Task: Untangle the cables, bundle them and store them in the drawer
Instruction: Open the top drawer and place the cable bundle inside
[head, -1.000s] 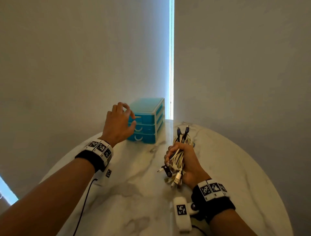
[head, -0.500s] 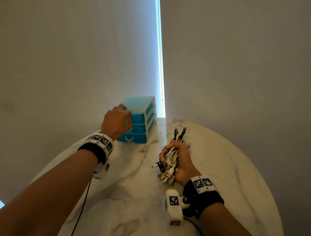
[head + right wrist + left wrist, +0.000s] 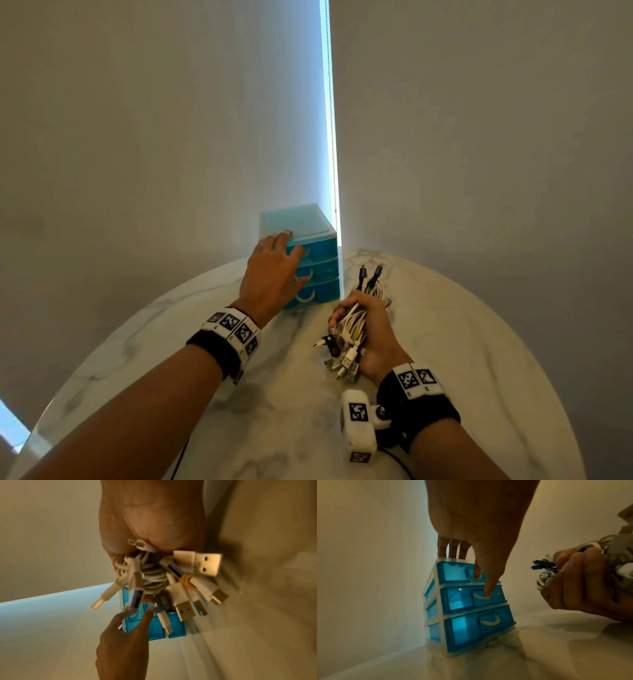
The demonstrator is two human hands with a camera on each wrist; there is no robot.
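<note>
- cable bundle (image 3: 354, 329): white cords plus a few dark plugs, gripped in the right hand (image 3: 371, 337) just above the marble table (image 3: 479, 359), connectors sticking out both ends
- right hand fingers wrapped tight round the bundle; loose USB ends fan out toward the wrist
- drawer unit (image 3: 317, 270): small blue three-drawer box at the table's far edge, near the wall, all drawers look closed
- left hand (image 3: 274, 274): fingers on the unit's top, index in the top drawer handle (image 3: 475, 576), thumb at the middle handle; a pinch-type hold, no drawer out yet
- stage, judged: bundling done, opening drawer
- risks: light unit may slide or tip when pulled; stray plugs may snag the drawer rim; bundle may loosen if grip eases
</note>
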